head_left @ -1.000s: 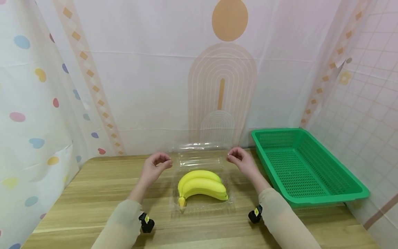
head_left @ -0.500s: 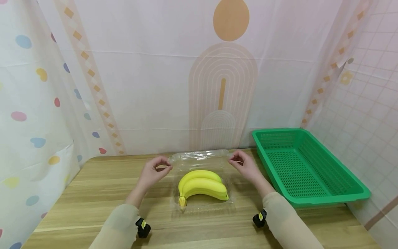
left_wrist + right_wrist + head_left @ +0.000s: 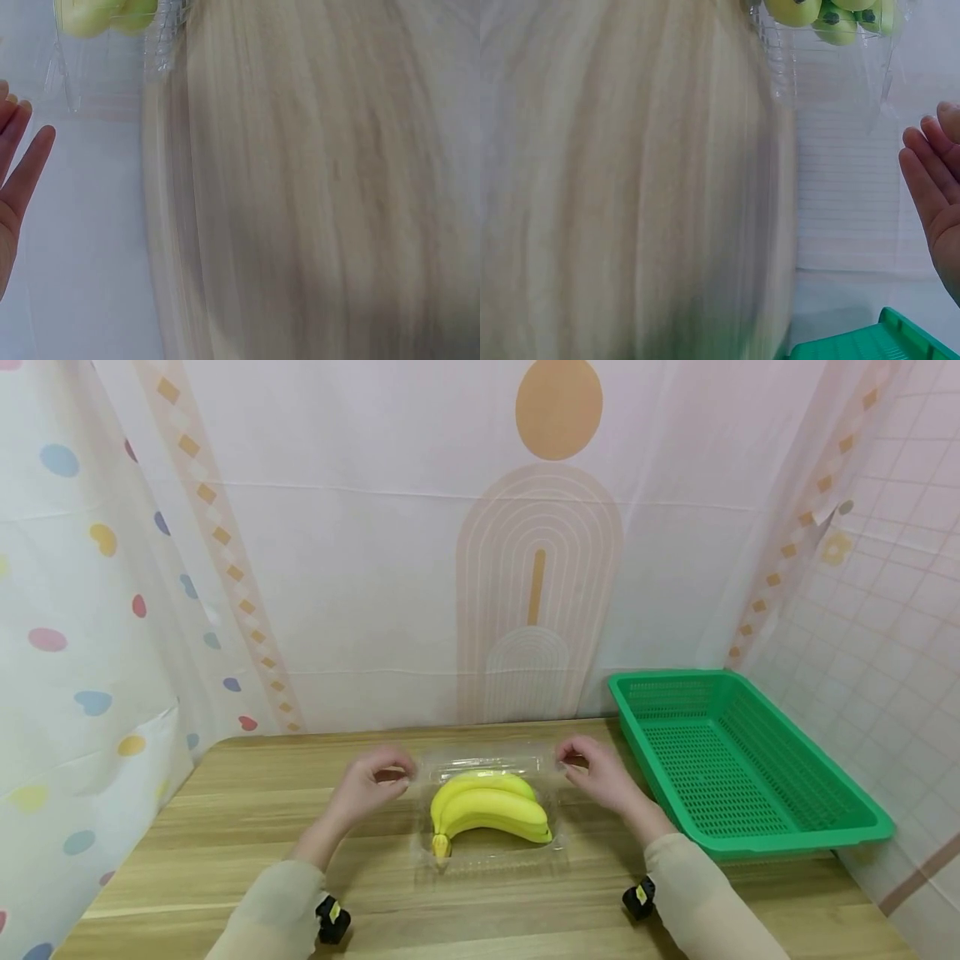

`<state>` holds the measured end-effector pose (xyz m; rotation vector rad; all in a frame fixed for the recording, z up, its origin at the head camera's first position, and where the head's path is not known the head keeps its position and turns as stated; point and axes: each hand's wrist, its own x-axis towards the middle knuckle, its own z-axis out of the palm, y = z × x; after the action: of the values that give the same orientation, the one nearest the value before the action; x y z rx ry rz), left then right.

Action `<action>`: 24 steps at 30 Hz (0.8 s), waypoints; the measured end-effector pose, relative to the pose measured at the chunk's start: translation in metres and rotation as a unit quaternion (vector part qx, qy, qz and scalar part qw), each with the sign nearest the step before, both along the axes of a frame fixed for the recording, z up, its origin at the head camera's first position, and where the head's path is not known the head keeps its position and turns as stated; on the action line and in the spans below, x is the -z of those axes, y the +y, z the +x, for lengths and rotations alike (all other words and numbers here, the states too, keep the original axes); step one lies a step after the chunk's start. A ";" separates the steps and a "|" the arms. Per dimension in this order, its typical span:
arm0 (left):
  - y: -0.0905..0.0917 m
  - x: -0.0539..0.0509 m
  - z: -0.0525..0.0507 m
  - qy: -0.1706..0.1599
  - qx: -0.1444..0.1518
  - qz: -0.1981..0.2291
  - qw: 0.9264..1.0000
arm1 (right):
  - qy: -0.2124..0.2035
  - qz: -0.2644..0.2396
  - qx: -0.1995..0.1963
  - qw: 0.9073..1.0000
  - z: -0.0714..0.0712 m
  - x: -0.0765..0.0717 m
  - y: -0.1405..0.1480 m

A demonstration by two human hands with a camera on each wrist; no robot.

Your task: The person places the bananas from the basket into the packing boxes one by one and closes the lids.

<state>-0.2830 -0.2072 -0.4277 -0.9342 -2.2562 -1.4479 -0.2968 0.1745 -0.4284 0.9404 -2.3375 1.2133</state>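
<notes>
A bunch of yellow bananas (image 3: 491, 808) lies in a clear plastic clamshell box (image 3: 491, 866) at the middle of the table. The box's lid (image 3: 480, 767) leans low over the far side of the bananas. At the lid's left corner my left hand (image 3: 372, 787) pinches with thumb and curled fingers. My right hand (image 3: 602, 778) pinches at the right corner. The wrist views show the outer fingers of the left hand (image 3: 16, 161) and right hand (image 3: 937, 176) spread beside the lid; the pinch itself is hidden there.
A green perforated plastic basket (image 3: 750, 842) stands at the right of the wooden table (image 3: 247, 827). Behind the table hangs a patterned curtain (image 3: 360, 577). Another curtain (image 3: 67, 693) with coloured dots hangs at the left.
The lid has tilted from raised behind the bananas down toward me, over their far edge. Both hands have come down and nearer with it. The bananas and basket stay put.
</notes>
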 end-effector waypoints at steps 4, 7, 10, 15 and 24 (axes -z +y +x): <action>-0.002 0.002 -0.001 0.068 0.026 -0.031 0.997 | 0.035 0.031 -0.017 0.999 0.001 0.000 0.002; -0.002 0.001 -0.001 0.115 0.029 -0.062 0.991 | 0.055 0.056 -0.020 0.997 0.004 0.001 0.004; -0.003 0.001 0.000 0.145 0.027 -0.088 0.985 | 0.079 0.085 -0.017 0.993 0.005 0.001 0.005; -0.004 0.001 0.001 0.190 0.034 -0.117 0.974 | 0.115 0.135 -0.014 0.984 0.008 0.002 0.006; -0.005 0.003 0.000 0.245 0.050 -0.148 0.957 | 0.151 0.177 -0.020 0.972 0.009 0.002 0.007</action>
<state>-0.2828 -0.2123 -0.4303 -1.3422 -2.0920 -0.7949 -0.2878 0.1818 -0.4307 1.1976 -2.3281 0.6160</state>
